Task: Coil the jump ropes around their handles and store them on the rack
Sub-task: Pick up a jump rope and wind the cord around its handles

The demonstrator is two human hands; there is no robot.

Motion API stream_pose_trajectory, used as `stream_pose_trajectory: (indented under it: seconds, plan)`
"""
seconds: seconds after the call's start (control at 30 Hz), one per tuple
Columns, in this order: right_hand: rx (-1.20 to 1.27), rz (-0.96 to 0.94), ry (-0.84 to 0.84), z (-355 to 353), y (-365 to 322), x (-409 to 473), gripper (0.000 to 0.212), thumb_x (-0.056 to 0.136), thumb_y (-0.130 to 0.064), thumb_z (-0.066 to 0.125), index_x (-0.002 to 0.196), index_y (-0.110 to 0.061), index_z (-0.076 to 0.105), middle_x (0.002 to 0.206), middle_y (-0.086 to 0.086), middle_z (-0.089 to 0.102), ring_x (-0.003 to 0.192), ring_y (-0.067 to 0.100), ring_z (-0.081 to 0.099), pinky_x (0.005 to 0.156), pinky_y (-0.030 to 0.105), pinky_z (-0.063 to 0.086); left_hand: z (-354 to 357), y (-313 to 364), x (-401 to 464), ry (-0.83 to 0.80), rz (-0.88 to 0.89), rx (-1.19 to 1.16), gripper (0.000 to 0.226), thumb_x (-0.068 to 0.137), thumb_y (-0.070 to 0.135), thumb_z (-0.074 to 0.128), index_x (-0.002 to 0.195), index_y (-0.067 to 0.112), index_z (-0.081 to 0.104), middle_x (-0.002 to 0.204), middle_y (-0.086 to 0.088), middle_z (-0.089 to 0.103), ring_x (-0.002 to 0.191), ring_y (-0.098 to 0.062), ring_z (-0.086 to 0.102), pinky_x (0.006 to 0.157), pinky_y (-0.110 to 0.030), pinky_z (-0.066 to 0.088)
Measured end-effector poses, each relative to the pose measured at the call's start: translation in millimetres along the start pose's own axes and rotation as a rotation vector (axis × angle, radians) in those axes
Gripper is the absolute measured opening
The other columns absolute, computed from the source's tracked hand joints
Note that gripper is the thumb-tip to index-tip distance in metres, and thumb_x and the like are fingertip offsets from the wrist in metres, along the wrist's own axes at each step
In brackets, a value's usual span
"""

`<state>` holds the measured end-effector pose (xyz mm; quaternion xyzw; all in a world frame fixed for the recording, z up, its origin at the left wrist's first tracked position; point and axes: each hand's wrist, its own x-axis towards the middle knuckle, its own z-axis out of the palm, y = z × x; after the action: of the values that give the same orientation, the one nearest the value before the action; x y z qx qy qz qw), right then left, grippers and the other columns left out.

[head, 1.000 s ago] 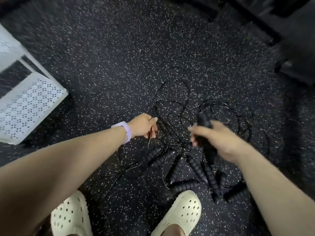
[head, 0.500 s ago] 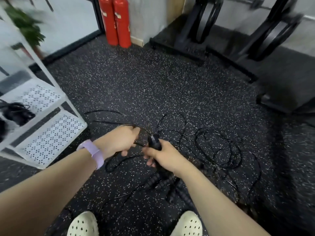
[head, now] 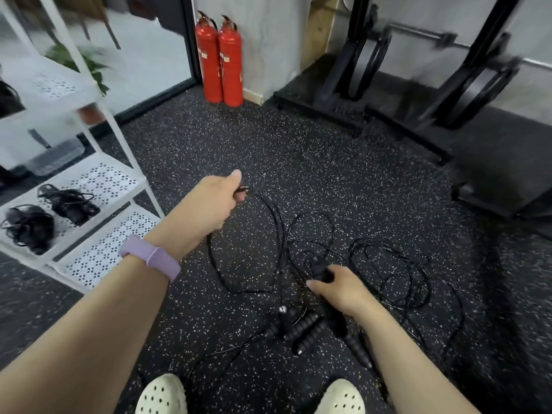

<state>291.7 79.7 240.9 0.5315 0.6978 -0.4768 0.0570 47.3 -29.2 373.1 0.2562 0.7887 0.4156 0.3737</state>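
Several black jump ropes lie tangled on the speckled floor, their ribbed handles (head: 304,325) heaped between my feet and their thin cords (head: 388,264) looping to the right. My right hand (head: 340,286) grips a pair of black handles (head: 321,271) low over the heap. My left hand (head: 219,198) is raised and pulled away to the upper left, pinching a black rope cord (head: 273,216) that runs down to the gripped handles. On the left stands the white rack (head: 119,183), with two coiled ropes (head: 50,216) on its middle shelf.
Two red fire extinguishers (head: 219,59) stand by the far wall. Black weight stands (head: 373,73) and a dark mat fill the right back. My cream clogs (head: 162,395) are at the bottom edge. A potted plant sits behind the rack.
The view tilted up from the floor to the room. My left hand drew the cord out up and left, away from my right hand, which stays low gripping the handles.
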Motion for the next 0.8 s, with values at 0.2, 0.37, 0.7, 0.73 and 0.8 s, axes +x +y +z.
stream_pose_trajectory:
  seconds: [0.2,0.37,0.7,0.73,0.8]
  plan:
    - [-0.135,-0.208,0.026,-1.3,-26.4,-4.1,0.116,0.075,-0.054,0.087,0.164,-0.037,0.015,0.169,-0.012,0.021,0.154,0.012,0.023,0.126,0.040,0.025,-2.3,35.3,-18.8,-0.317,0.046,-0.436,0.048,0.111,0.020,0.022,0.065,0.016,0.034,0.046,0.008,0.024,0.040,-0.007,0.017,0.049,-0.028,0.006]
    - [0.287,-0.692,0.009,27.6,-89.6,-13.7,0.069,0.090,-0.059,0.072,0.149,-0.052,0.038,0.152,-0.036,0.041,0.136,-0.019,0.038,0.110,0.011,0.031,4.1,43.8,-33.2,-0.361,0.140,-0.363,0.045,0.109,0.013,0.023,0.066,0.014,0.035,0.063,-0.001,0.015,0.058,-0.016,0.007,0.067,-0.040,-0.001]
    - [0.271,-0.606,0.033,10.8,-87.7,15.2,0.056,0.102,-0.044,0.062,0.068,-0.004,0.044,0.060,0.002,0.046,0.061,0.012,0.057,0.065,0.020,0.048,-33.8,11.1,-9.1,-0.114,0.423,-0.515,0.036,0.107,0.025,0.050,0.072,0.018,0.046,0.065,0.003,0.027,0.054,-0.011,0.018,0.045,-0.021,0.018]
    - [0.227,-0.568,0.005,8.3,-83.9,16.8,0.056,0.102,-0.047,0.062,0.068,-0.004,0.046,0.062,0.002,0.049,0.060,0.013,0.054,0.064,0.023,0.045,-39.7,6.6,-6.2,-0.100,0.460,-0.539,0.033,0.106,0.024,0.053,0.073,0.017,0.049,0.066,0.003,0.028,0.054,-0.011,0.019,0.044,-0.019,0.020]
    - [0.194,-0.509,-0.035,4.1,-78.5,16.8,0.054,0.102,-0.053,0.057,0.068,-0.011,0.050,0.062,0.001,0.051,0.058,0.012,0.048,0.064,0.025,0.041,-48.7,-0.7,-0.3,-0.074,0.506,-0.590,0.019,0.104,0.020,0.056,0.088,0.013,0.064,0.068,0.005,0.033,0.052,-0.008,0.023,0.043,-0.018,0.023]
